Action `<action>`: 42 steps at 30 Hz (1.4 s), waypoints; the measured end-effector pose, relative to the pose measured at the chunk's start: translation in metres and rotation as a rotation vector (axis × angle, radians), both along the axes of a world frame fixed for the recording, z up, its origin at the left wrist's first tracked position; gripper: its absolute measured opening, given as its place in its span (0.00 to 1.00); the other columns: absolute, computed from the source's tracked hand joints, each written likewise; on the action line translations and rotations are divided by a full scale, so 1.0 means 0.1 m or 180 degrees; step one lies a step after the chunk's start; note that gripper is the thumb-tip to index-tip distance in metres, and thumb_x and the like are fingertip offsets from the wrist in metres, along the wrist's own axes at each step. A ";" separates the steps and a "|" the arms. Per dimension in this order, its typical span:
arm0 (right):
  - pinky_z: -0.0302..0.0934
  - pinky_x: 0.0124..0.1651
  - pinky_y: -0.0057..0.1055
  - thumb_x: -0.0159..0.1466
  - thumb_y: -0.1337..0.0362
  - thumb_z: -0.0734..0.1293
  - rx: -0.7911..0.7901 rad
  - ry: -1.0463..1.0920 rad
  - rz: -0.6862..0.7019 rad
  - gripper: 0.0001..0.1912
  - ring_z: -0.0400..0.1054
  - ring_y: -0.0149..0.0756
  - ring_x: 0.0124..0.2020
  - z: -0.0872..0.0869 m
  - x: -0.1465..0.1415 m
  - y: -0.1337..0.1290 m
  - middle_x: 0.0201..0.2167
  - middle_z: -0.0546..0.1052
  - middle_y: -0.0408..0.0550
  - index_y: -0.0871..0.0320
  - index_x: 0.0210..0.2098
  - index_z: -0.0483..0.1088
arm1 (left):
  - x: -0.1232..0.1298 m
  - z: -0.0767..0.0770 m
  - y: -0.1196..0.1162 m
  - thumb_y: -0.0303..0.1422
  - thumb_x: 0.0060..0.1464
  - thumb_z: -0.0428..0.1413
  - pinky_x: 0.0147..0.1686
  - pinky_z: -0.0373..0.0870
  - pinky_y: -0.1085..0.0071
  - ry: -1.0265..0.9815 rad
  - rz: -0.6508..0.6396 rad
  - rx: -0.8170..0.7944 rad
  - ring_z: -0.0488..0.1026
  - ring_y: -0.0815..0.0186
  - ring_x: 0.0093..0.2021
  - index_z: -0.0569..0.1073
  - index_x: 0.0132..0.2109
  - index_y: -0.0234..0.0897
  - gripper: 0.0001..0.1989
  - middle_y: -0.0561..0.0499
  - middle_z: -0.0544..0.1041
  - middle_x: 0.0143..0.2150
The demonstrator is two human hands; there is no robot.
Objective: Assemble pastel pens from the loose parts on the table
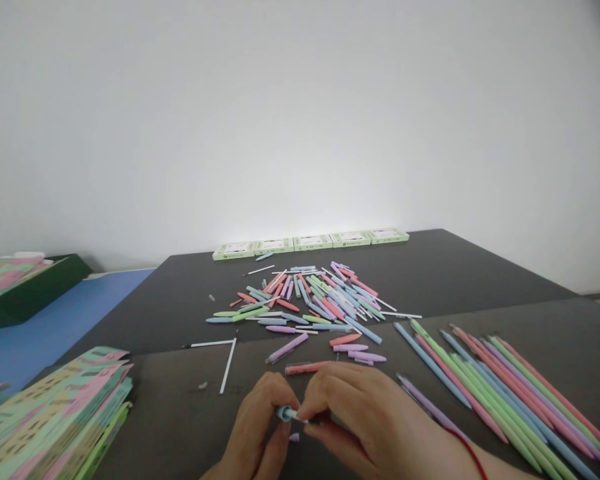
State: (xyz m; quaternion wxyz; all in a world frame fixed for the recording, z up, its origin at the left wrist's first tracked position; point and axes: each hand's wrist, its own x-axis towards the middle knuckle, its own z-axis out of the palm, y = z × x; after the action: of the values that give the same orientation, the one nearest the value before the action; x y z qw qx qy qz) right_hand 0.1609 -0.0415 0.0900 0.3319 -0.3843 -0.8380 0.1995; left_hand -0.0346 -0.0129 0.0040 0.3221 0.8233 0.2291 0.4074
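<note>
My left hand [255, 427] is closed around a light-blue pen barrel [282, 413], whose round open end faces right. With thumb and fingers pinched, my right hand [365, 413] grips a thin white pen refill [295, 416]. One end of the refill is at the barrel's mouth; a dark tip shows between my right fingers. Most of the barrel is hidden in my left hand. A small purple pen part [294, 437] lies just below, between the hands. Beyond my fingers are a red pen barrel [307, 367] and a purple one [287, 348].
A heap of coloured pen parts and refills [320, 297] covers the table's middle. Whole pens [505, 393] lie in a row at right. Printed card packs [65, 407] are stacked at left. Flat green boxes [313, 242] line the far edge; a dark green box [35, 287] stands far left.
</note>
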 end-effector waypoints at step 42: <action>0.62 0.36 0.31 0.57 0.76 0.63 -0.0343 -0.2106 -0.0565 0.08 0.70 0.39 0.34 -0.64 -0.04 0.28 0.34 0.74 0.52 0.62 0.35 0.70 | 0.03 0.04 0.12 0.32 0.63 0.43 0.37 0.64 0.73 0.0575 0.0912 -0.0445 0.70 0.66 0.33 0.69 0.37 0.38 0.11 0.51 0.72 0.31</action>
State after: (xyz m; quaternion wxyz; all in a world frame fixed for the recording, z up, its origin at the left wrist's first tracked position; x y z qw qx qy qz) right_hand 0.1569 -0.0134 0.0256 0.0376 -0.5165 -0.8518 0.0784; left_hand -0.0312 -0.0008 0.0081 0.2953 0.7911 0.3998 0.3566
